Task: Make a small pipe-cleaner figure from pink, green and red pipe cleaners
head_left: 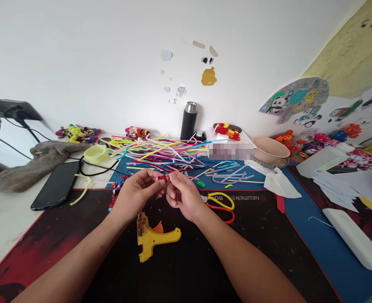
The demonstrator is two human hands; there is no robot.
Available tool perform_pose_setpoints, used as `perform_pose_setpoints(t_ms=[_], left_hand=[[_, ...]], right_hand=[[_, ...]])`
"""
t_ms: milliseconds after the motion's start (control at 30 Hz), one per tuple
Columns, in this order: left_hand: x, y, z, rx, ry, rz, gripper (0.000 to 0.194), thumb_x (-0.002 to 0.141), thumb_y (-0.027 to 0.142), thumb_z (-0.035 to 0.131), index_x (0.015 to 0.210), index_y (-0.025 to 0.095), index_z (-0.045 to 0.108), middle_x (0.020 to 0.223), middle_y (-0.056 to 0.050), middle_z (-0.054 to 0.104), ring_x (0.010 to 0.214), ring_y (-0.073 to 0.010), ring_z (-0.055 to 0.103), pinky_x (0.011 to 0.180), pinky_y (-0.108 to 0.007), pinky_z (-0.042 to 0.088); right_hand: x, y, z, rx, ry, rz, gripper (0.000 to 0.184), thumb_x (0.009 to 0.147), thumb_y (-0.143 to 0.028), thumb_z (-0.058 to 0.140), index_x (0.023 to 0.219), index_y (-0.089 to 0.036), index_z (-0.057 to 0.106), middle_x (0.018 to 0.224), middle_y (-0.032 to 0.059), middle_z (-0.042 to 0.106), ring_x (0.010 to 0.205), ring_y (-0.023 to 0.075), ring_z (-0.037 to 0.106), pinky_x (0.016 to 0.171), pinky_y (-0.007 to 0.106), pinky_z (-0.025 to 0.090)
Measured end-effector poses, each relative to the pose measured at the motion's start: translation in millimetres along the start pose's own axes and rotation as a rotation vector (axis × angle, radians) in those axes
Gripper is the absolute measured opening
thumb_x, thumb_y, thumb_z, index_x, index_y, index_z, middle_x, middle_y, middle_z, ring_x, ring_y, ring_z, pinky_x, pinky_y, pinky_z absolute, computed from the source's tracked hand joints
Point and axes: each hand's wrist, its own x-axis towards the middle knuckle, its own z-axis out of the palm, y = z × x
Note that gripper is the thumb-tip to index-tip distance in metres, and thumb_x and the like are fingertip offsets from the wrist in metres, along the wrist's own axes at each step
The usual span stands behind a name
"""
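Observation:
A small, red, glittery pipe cleaner [162, 178], bunched or coiled, is pinched in my left hand [143, 187] between thumb and forefinger. Meeting it from the other side, my right hand [185, 194] is closed, its thumb and fingertips pressed together at the piece's end; the exact grip is partly hidden. Below my hands a yellow hot glue gun [152, 239] with an orange trigger lies on the black mat. Scissors [225, 202] with yellow and red handles rest just right of my right wrist. Partly behind my left wrist is a colourful pipe-cleaner figure [118, 187].
Behind my hands lies a heap of coloured pipe cleaners [167, 151]. A black thermos [189, 122] stands by the wall. At left are a phone [56, 185] and a roll of tape [96, 154]; at right, a pink bowl [270, 149] and a white device [353, 240].

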Motion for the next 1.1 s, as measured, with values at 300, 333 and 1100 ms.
perform_pose_setpoints(t_ms=[300,333,1100], left_hand=[[-3.5,1.9,-0.5,0.125,-0.044,0.106,0.037,0.081,0.048,0.091,0.093,0.020,0.071,0.082,-0.001,0.076,0.074,-0.0183,0.076,0.073,-0.031,0.064],[-3.8,1.2,0.0,0.110,-0.044,0.105,0.038,0.081,0.048,0.091,0.092,0.020,0.070,0.081,0.000,0.075,0.073,-0.0183,0.075,0.072,-0.032,0.064],[-6.4,-1.4,-13.1,0.799,-0.033,0.513,0.021,0.100,0.036,0.068,0.113,0.023,0.077,0.100,-0.005,0.084,0.085,-0.0214,0.079,0.076,-0.030,0.061]], right_hand=[[1.5,-0.2,-4.3,-0.142,-0.013,-0.053,0.046,0.080,-0.058,0.088,0.090,-0.022,0.059,0.046,-0.0136,0.046,0.035,0.0073,0.040,0.036,0.019,0.023],[1.2,1.3,-3.6,-0.112,-0.009,-0.058,0.046,0.080,-0.056,0.088,0.088,-0.022,0.059,0.045,-0.0145,0.043,0.034,0.0065,0.037,0.036,0.019,0.023],[-1.2,-2.5,0.8,-0.130,0.037,-0.046,0.046,0.079,-0.057,0.087,0.080,-0.022,0.057,0.046,-0.0134,0.041,0.035,0.0062,0.036,0.037,0.020,0.019]])
